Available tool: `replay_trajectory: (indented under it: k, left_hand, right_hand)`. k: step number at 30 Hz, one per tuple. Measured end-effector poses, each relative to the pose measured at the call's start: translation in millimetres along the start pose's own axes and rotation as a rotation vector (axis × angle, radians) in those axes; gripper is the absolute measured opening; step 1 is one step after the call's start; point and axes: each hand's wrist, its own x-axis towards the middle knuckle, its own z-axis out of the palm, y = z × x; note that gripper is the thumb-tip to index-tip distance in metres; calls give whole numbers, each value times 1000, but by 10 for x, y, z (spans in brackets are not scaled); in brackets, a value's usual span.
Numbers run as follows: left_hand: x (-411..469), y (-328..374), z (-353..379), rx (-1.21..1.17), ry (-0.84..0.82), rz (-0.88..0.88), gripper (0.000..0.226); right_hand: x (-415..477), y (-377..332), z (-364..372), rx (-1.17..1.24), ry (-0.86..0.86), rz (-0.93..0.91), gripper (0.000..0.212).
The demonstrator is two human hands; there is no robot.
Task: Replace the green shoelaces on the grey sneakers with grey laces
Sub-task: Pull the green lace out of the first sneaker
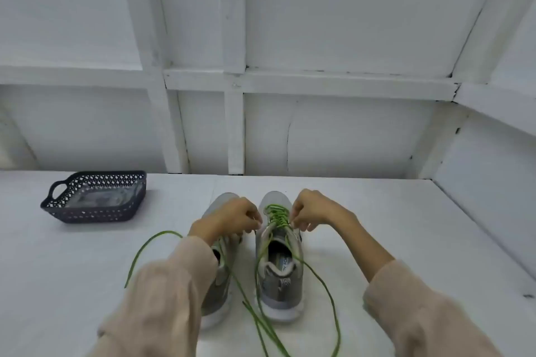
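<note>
Green round lace (275, 213) on right grey mesh sneaker (279, 264) is pinched by fingertips of left hand (232, 219) and right hand (316, 211); perforated dark basket (95, 197) sits far left.

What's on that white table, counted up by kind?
Grey sneakers: 2, left and right
Green laces: 2, one loose and one threaded in the right sneaker
Dark baskets: 1
Total: 5
</note>
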Motion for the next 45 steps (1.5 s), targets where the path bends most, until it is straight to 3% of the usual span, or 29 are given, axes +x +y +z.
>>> replay_trajectory:
  k: [5,14,19,24,32,36,40,45]
  left_hand:
    - [-55,-22,144,9,143,28,16]
    - [-159,89,294,-5,251,8,32]
    - [-188,269,593,-197,180,-1,34]
    - [-258,288,852,-400,433,55,33]
    - [-197,202,914,-405,453,64,32]
    - [-190,188,928,-400,462,39,33]
    - [-188,196,933,-404,465,33,31]
    - [-191,196,916,-399,454,39,34]
  right_hand:
    - [-17,97,107,95,-1,25,16]
    - [-99,261,131,289,-16,-55,8]
    - [-144,313,148,330,-5,-109,7]
    - [-173,321,167,308,17,-172,5]
    - [-108,299,336,275,208,-204,9]
    - [-137,425,311,481,124,-160,5]
    - [-174,445,288,424,89,-206,9]
    - [-106,418,314,479,356,-143,9]
